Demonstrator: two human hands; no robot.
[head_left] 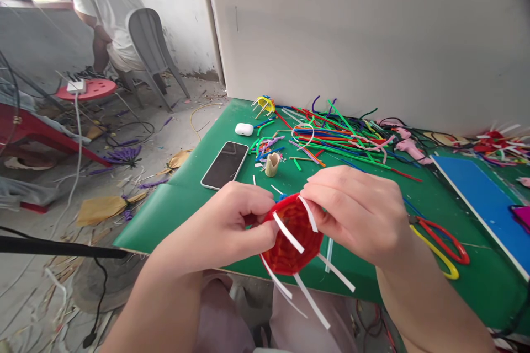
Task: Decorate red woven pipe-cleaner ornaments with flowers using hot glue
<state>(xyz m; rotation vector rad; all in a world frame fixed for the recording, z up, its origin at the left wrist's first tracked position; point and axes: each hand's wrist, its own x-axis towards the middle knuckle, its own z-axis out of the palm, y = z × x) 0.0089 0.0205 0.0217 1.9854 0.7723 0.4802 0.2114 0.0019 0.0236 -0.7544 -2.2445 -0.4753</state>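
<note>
A: Where is the red woven bowl (285,256)?
B: Between your two hands, over the near edge of the green tabletop (178,204), its hollow facing you, white strips (312,302) sticking out around the rim.
A: And your fingers?
B: Grasping the bowl: your left hand (244,215) pinches its left rim, your right hand (360,209) its upper right, beside a strip.
A: What lies past them?
B: A smartphone (226,165), an earbud case (244,129) and piled pipe cleaners (331,140); scissors (464,258) lie to your right.
</note>
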